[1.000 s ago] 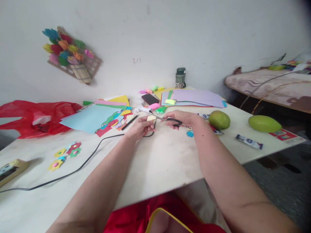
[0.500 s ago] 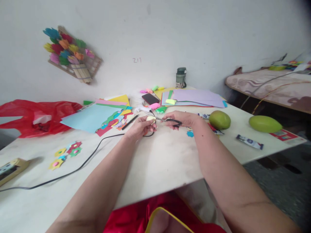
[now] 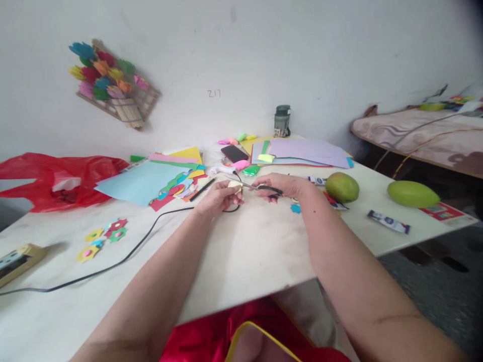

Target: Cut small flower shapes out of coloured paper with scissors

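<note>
Between the thumb and fingers of my left hand is a small piece of pale yellow paper. My right hand is closed around the black handles of a pair of scissors. The scissor blades point left and meet the paper's right edge; whether they are parted I cannot make out. Both hands are above the middle of the white table. A blue paper scrap lies just below my right hand.
Paper flowers and a black cable lie left. Behind my hands are a white glue gun, a phone and coloured sheets. Two green fruits, one a rounded fruit, and a tube are right.
Hardly anything differs: both hands keep their places, with the scissors still against the pale yellow paper. The whole view has shifted very slightly.
</note>
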### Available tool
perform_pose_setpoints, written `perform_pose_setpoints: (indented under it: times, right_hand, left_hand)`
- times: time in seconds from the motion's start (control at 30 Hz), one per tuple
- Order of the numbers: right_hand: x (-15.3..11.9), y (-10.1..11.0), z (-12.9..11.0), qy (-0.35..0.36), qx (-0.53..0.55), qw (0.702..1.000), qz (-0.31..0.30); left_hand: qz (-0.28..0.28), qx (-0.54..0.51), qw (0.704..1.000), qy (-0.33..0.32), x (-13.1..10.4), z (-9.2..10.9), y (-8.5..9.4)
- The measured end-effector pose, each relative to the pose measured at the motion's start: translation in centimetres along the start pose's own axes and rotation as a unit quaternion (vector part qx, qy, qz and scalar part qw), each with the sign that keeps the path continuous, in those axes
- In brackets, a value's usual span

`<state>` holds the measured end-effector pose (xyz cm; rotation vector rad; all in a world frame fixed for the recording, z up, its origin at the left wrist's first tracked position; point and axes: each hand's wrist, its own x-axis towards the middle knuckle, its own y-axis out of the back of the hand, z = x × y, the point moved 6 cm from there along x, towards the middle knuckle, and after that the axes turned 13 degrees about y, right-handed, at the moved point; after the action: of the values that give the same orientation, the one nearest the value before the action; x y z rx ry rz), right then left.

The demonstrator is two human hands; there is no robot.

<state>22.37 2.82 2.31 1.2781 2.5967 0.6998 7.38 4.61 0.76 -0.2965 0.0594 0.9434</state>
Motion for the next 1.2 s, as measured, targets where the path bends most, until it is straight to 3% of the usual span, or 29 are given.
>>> perform_pose_setpoints:
  times: [1.2]
  right_hand:
    - [0.00, -0.07, -0.52, -0.010, -0.014, 1.000, 0.008]
  left_hand:
    - [0.004, -0.008, 1.000, -0.024, 0.18, -0.06, 0.35]
